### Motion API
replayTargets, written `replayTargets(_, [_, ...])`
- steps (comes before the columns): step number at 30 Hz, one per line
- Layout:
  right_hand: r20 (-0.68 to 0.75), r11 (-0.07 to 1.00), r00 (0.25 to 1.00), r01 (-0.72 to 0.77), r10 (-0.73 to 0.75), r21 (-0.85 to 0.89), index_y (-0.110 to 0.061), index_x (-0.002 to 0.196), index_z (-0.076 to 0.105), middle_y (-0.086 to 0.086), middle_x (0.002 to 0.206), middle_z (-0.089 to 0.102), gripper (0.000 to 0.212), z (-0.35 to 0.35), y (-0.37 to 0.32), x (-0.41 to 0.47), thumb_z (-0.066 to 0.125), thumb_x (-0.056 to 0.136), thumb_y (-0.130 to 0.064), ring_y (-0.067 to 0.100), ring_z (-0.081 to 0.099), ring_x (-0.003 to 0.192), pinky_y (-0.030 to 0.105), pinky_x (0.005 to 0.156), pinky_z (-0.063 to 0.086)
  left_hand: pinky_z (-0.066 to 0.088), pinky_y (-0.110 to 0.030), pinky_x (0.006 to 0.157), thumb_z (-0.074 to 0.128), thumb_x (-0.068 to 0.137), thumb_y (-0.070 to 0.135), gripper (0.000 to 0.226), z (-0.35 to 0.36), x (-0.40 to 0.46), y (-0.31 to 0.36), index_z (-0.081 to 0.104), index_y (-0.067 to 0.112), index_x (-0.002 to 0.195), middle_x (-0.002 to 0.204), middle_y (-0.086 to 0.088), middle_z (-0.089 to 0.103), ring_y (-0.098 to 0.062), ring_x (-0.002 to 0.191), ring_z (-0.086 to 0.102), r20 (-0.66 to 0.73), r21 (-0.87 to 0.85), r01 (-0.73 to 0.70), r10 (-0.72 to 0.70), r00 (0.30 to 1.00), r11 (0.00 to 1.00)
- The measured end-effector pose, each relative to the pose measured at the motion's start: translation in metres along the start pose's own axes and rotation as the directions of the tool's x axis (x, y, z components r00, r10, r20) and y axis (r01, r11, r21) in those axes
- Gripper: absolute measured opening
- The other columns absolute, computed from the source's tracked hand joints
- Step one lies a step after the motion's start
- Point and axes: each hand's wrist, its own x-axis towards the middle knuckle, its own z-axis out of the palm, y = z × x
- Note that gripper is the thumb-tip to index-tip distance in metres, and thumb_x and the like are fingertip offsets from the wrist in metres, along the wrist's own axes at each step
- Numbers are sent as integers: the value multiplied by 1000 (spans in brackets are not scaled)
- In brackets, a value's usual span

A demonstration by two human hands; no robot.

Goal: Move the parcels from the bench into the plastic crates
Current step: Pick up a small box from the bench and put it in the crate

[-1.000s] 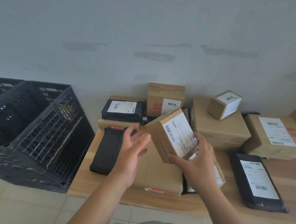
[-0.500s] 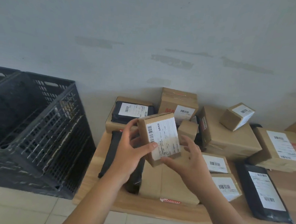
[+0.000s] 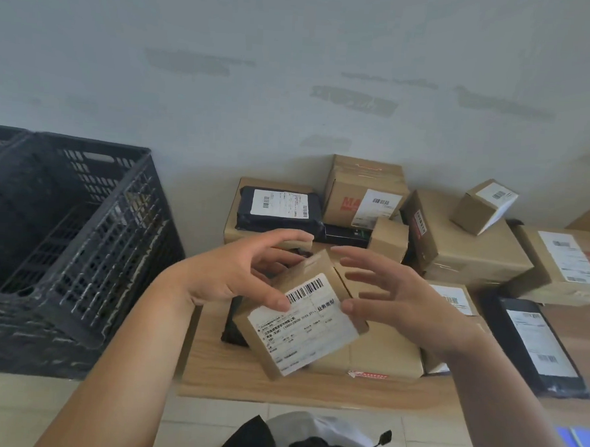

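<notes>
Brown cardboard, flat and small, the labelled parcel [image 3: 302, 319] sits tilted in the air above the front of the wooden worktop [image 3: 244, 374], its white barcode label facing you. Your left hand [image 3: 236, 275] pinches it, thumb on the label and fingers behind. Your right hand [image 3: 395, 297] is spread apart just beside it, thumb tip at the label's edge; you cannot tell if it touches. Behind lie other cardboard boxes and black mailer bags [image 3: 537, 342]. The black plastic lattice crate [image 3: 80, 246] stands left of the worktop.
</notes>
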Motion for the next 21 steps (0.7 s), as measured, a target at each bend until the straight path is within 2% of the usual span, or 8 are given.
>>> replayTargets(4, [81,996,996,29,-36,80,-53,133,61,-16,134,65,65,8,0,-1,81,86,-14,7,61,125,35,97,58,56,-45,102,84,81,8,89,-1,-7,6,41,44,150,142,4,64,-22,123,66,48,-25,10,-8,999,1000])
replayTargets(7, [55,991,995,81,-88,110,-39,132,66,-10,129,71,55,11,2,0,81,85,-17,14,65,121,39,99,55,56,-40,101,82,78,15,83,2,-12,7,46,43,147,141,5,64,-17,124,65,17,-35,13,-12,1000,999])
replayTargets(10, [-3,976,994,105,-107,193,-33,126,71,-3,125,74,50,8,8,2,80,80,-16,21,69,116,46,99,56,47,-34,109,81,77,34,71,5,-14,7,51,53,140,142,20,60,1,127,58,-144,-34,-3,-2,990,999])
replayTargets(12, [-49,958,993,117,-108,263,-33,123,73,0,122,75,47,2,11,4,82,82,-12,22,71,113,50,98,56,41,-37,113,80,75,47,64,6,-16,5,56,58,133,142,24,59,4,128,56,-301,-85,-44,16,953,995])
replayTargets(15, [-117,910,989,126,-86,396,-24,130,69,6,123,75,49,-12,16,6,76,82,-17,28,72,114,52,95,56,40,-44,116,77,74,49,61,17,-19,2,62,49,133,140,17,62,-7,132,57,-487,-201,-180,61,871,963])
replayTargets(18, [-124,860,989,135,-84,491,-21,131,69,10,126,73,57,-29,19,8,82,76,-28,32,70,116,55,96,55,48,-43,106,75,77,39,63,39,-16,5,60,30,137,136,5,67,-19,129,62,-541,-267,-284,101,835,921])
replayTargets(20, [-103,855,990,133,-94,502,-20,132,68,11,128,72,62,-39,20,6,87,74,-33,33,70,117,57,99,54,54,-41,100,75,77,37,63,56,-11,10,58,30,137,133,5,69,-21,126,64,-568,-286,-306,96,817,908])
replayTargets(21, [-102,855,990,135,-97,501,-19,132,67,11,128,72,56,-44,21,4,84,79,-27,33,70,117,58,99,54,54,-42,100,75,76,37,62,63,-8,13,59,31,136,131,6,69,-20,125,65,-589,-287,-313,91,803,905])
